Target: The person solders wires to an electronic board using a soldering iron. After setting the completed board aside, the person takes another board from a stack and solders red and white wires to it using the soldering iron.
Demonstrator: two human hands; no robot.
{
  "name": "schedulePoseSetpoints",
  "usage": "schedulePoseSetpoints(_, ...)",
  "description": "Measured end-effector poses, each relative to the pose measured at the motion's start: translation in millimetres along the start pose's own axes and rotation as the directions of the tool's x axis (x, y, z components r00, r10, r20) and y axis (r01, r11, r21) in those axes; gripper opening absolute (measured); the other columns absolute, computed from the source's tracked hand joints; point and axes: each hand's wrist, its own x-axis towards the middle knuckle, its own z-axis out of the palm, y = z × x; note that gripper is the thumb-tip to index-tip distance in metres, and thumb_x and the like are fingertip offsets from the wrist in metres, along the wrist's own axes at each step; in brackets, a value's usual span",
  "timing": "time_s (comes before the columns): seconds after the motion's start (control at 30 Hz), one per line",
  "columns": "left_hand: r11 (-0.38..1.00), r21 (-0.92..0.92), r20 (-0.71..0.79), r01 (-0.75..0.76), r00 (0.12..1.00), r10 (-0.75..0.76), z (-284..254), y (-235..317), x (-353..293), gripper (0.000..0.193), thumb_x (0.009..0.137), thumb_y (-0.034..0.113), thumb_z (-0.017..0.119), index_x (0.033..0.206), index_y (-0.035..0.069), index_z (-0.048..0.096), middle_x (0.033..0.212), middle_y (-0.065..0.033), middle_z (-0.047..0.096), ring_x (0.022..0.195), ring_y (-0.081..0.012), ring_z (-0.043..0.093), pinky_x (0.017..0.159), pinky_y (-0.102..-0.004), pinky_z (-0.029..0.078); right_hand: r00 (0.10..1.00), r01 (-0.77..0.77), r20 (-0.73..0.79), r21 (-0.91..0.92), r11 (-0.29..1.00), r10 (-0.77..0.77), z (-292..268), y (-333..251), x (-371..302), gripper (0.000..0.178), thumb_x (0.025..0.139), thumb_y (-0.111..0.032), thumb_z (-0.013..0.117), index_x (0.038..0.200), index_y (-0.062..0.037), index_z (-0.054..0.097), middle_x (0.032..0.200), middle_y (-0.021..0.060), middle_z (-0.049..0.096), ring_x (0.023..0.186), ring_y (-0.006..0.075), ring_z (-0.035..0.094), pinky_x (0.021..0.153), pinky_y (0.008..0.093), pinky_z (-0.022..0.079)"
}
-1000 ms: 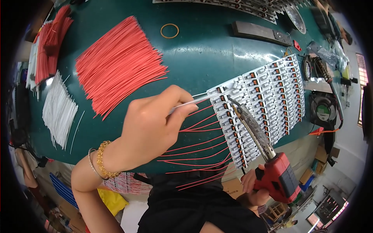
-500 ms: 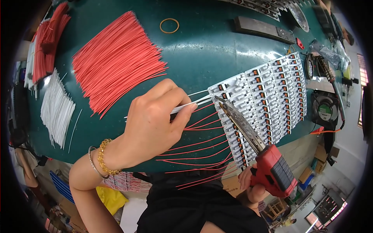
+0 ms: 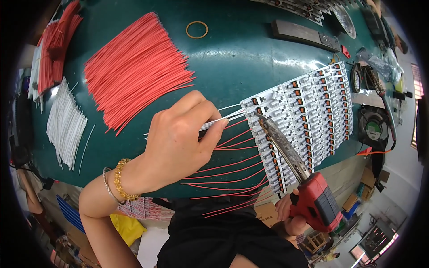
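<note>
- Landmark: board panel (image 3: 306, 105), white, rows of small parts, lying flat on the green table (image 3: 232, 67). All places below are relative to it.
- Left hand (image 3: 178, 134): just off the panel's left edge. Thumb and index pinch a few white wires (image 3: 212, 123); other fingers curled under, details hidden.
- Held wires: ends run to the panel's left edge near its far-left corner. Can't tell if they're joined there.
- Right hand (image 3: 289, 216): below the panel's near end, fingers wrapped round the handle of a red soldering gun (image 3: 315, 201). Trigger finger: can't tell.
- Gun's barrel slants across the panel's near-left part; dark tip (image 3: 260, 118) is at the left column, close to the white wire ends. Contact: can't tell.
- Red wires (image 3: 223, 182): fan out leftward from the panel's left edge, nearer the person than the white ones.
- Left of panel, well apart: red wire pile (image 3: 138, 73); beyond that, smaller white wire pile (image 3: 66, 127) with one loose white strand (image 3: 86, 149) beside it.
- Far side of panel: dark bar (image 3: 304, 35); rubber band (image 3: 197, 37) farther left.
- Right of panel: black fan (image 3: 372, 126), near.
</note>
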Motion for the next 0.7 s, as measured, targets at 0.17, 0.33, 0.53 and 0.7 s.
schedulePoseSetpoints(0.17,0.999,-0.031,-0.036,-0.018,0.999,0.017,0,-1,-1,0.007,0.080,0.000,0.074,0.083,-0.001,0.067,0.076,-0.0101,0.060,0.065,-0.0218,0.058,0.057,-0.0301,0.045,0.999,-0.042,0.009,-0.076,0.996,0.043,2,-6,-2,0.093,0.081,-0.071,0.062,0.136,0.0024,0.046,0.052,-0.0046,0.046,0.042,0.0113,0.047,0.049,0.0262,0.040)
schedulePoseSetpoints(0.33,0.977,-0.214,0.038,-0.014,0.999,0.023,2,2,-5,0.010,0.078,-0.001,0.076,0.086,-0.001,0.069,0.075,-0.0107,0.063,0.063,-0.0198,0.058,0.056,-0.0292,0.045,0.995,-0.072,0.079,0.081,0.994,0.065,-4,-9,-4,0.093,0.082,-0.072,0.061,0.137,0.0017,0.046,0.052,-0.0041,0.046,0.043,0.0115,0.047,0.050,0.0269,0.041)
schedulePoseSetpoints(0.53,0.996,-0.088,-0.003,0.025,1.000,-0.026,5,6,-5,0.009,0.080,-0.001,0.075,0.085,-0.002,0.068,0.073,-0.0100,0.061,0.062,-0.0195,0.058,0.055,-0.0287,0.045,0.994,-0.040,0.101,-0.010,0.999,0.041,13,-21,8,0.092,0.080,-0.071,0.063,0.135,0.0010,0.047,0.052,-0.0040,0.046,0.044,0.0122,0.047,0.052,0.0279,0.042)
schedulePoseSetpoints(0.7,0.990,-0.129,-0.012,0.049,0.999,-0.051,4,6,-5,0.009,0.080,0.000,0.075,0.086,-0.002,0.068,0.073,-0.0099,0.061,0.061,-0.0198,0.057,0.055,-0.0286,0.044,0.756,-0.478,-0.089,0.603,0.639,0.649,-49,33,-48,0.031,0.089,-0.031,0.069,0.087,-0.0004,0.065,0.081,0.0075,0.064,0.073,0.0187,0.062,0.065,0.0296,0.050)
